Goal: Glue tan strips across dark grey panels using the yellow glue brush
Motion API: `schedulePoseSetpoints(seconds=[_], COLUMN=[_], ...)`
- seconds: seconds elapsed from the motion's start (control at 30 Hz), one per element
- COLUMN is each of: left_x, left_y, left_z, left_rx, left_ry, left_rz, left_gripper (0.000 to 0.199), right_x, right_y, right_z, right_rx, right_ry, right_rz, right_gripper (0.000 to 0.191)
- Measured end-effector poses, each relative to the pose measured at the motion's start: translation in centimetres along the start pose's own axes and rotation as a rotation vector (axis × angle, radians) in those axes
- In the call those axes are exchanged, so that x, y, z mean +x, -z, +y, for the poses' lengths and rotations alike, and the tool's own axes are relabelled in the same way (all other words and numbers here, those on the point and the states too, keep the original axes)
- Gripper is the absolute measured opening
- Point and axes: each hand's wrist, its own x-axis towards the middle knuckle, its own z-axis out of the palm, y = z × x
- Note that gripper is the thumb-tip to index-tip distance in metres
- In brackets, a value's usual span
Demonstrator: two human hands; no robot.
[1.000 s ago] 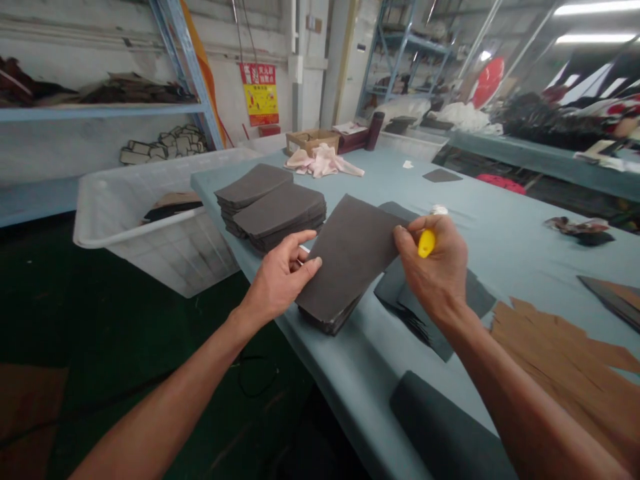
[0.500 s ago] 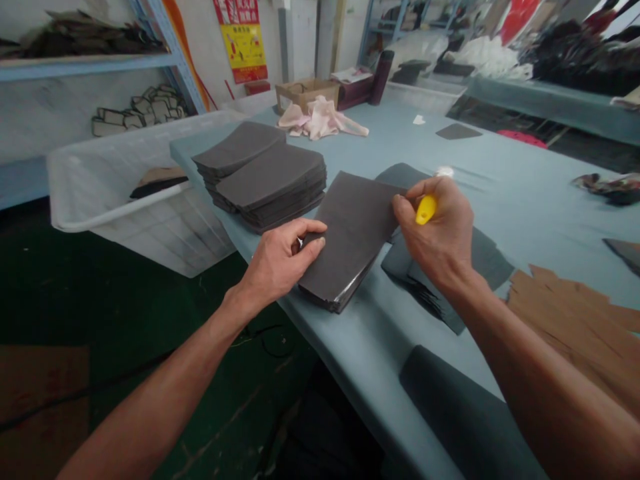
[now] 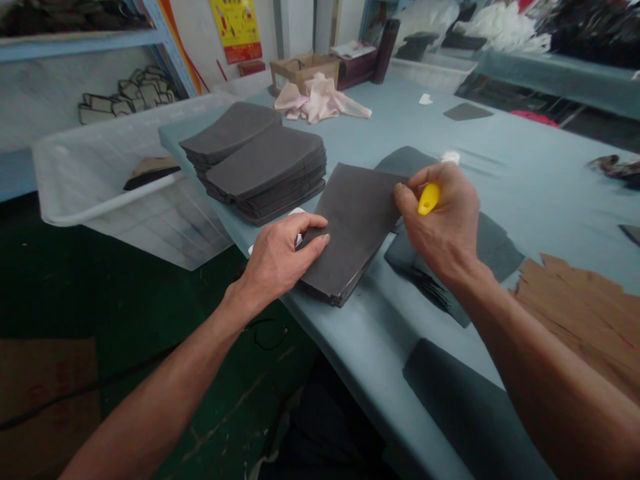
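Stack of dark sheets (image 3: 350, 227), left hand (image 3: 280, 257) pressing on it, right hand (image 3: 443, 223) gripping yellow tool (image 3: 429, 199)

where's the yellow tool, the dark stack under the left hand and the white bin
yellow tool (image 3: 429, 199), head view, exposed end
dark stack (image 3: 353, 230), head view, top sheet
white bin (image 3: 100, 206), head view, front rim

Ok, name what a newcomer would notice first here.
The bright yellow tool in the right hand comes first, beside the dark sheet stack under the left hand. Behind them, more dark stacks sit on the blue-grey table, and a yellow poster hangs on the far wall.
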Motion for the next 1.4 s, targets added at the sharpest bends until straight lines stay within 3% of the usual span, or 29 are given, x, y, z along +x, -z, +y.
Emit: schedulePoseSetpoints(seconds=[0.53,1.4], left_x=[0.0,-0.5], left_y=[-0.5,-0.8], left_z=[-0.3,-0.7], left_rx=[0.196,0.451], left_ry=[-0.124,-0.172], left_rz=[0.012,0.060], left_gripper=[0.024,0.028], right_x=[-0.5,-0.4], right_y=[-0.3,-0.8], right_z=[0.3,1.8], right_rx=[-0.022,-0.093], right_ry=[-0.016,-0.047], right_rz=[0.002,-0.120], right_gripper=[0.012,0.019])
